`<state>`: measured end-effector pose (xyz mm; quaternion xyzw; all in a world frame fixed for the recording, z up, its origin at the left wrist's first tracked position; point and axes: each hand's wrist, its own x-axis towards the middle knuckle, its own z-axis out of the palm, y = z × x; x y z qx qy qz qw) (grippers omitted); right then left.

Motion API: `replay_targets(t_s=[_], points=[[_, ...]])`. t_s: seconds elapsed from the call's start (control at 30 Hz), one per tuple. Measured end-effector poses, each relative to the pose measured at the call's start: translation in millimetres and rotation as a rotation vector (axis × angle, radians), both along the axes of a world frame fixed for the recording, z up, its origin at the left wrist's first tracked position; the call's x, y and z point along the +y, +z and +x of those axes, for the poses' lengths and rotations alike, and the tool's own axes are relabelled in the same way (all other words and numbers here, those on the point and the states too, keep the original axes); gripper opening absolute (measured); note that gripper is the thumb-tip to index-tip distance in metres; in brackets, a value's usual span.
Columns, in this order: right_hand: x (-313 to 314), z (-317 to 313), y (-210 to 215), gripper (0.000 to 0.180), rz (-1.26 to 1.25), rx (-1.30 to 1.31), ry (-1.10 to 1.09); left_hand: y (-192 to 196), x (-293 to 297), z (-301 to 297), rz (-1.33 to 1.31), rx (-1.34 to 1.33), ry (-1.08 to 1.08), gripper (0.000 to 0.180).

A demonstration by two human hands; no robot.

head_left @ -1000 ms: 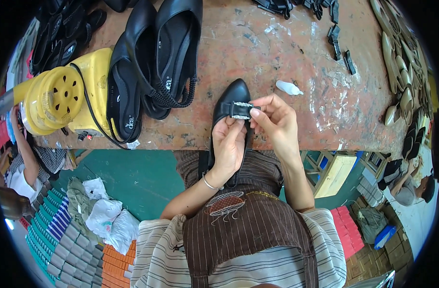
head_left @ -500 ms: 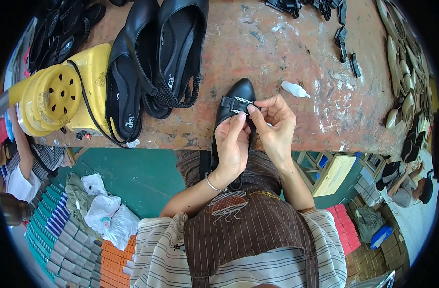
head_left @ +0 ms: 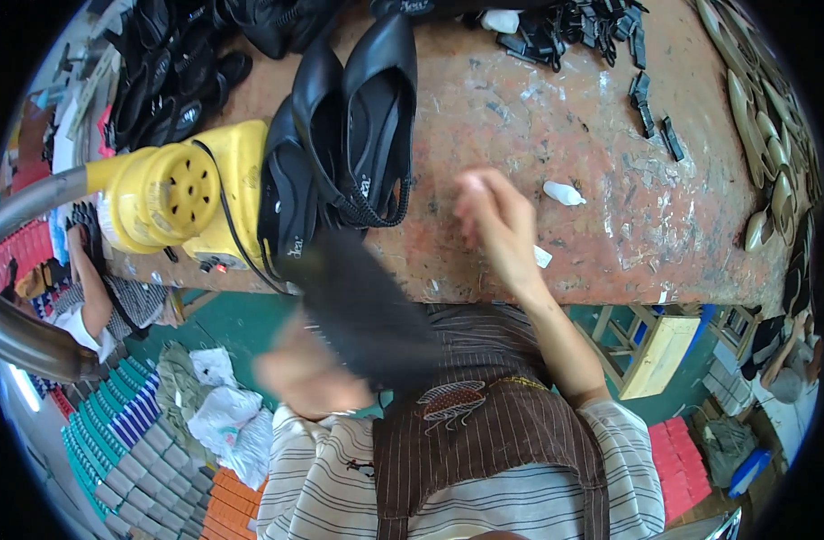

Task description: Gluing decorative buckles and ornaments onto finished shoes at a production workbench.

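My left hand (head_left: pixel 313 369), smeared by motion, holds a black shoe (head_left: pixel 367 310) low beside the table's front edge. Blur hides the shoe's details and how the fingers wrap it. Above the table my right hand (head_left: pixel 502 220) is raised, its wrist over the front edge. Motion smears its fingertips, and I make out nothing between them. To its right a small white squeeze bottle (head_left: pixel 565 193) lies on its side. A white tag (head_left: pixel 542 257) lies by the right wrist. Black slingback shoes (head_left: pixel 376 135) stand left of that hand.
A yellow machine (head_left: pixel 191 189) with a metal pipe stands at the left. More black shoes (head_left: pixel 169 85) are behind it. Black bows (head_left: pixel 601 31) are heaped at the far side, beige shoes (head_left: pixel 767 144) along the right. Two people (head_left: pixel 92 310) show at the sides, only partly.
My left hand has carried the black shoe from between both hands to the lower left. My right hand has let go of the shoe and stays over the table. The view has shifted.
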<state>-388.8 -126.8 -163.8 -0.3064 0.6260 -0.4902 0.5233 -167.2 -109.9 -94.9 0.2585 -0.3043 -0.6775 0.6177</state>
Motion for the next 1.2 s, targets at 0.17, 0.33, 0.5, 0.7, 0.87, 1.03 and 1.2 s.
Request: replay_targets(t_s=[0.17,0.33,0.5,0.7,0.87,1.03,1.2], points=[[-61.1,37.6,-30.4,0.023,-0.1,0.283,0.116,123.3,-163.1,13.6,-0.259,0.319,-0.442,0.035],[-40.4,40.1,-14.4,0.01,-0.366,0.249,-0.111,127.8,-328.7,17.2,-0.227,-0.237,0.375,0.016],[28.6,10.4,25.3,0.031,-0.502,0.484,-0.038,98.8,-377.8,59.2,0.378,-0.512,0.602,0.025],[104.7,2.2,15.4,0.064,0.099,0.218,0.048,64.5,-192.8,-60.8,-0.232,-0.774,0.005,0.036],[105.8,-26.4,6.0,0.041,0.068,0.508,-0.077,12.2,-43.5,-76.5,0.258,-0.68,-0.836,0.034],[68.5,-79.0,-20.0,0.045,-0.016,0.912,-0.211,-50.4,21.0,-105.0,0.766,-0.051,-0.406,0.055],[46.6,-77.8,-24.2,0.036,-0.11,0.914,-0.143,-113.7,3.2,-134.9,0.613,0.383,-0.208,0.031]])
